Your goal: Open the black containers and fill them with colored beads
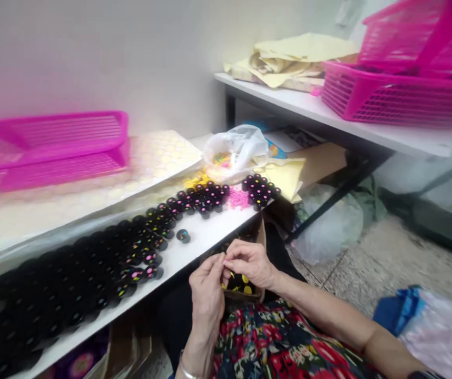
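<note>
Head view: my right grip (248,259) is pinched on what looks like a tiny pink bit (225,262); left grip (209,281) meets it, hold hidden, can't tell. Slack pinch could drop the bit into the box (245,297) below. Beyond, a desk (204,239) bump could topple the lone black piece (183,236) or scatter the pink pile (238,198).
</note>
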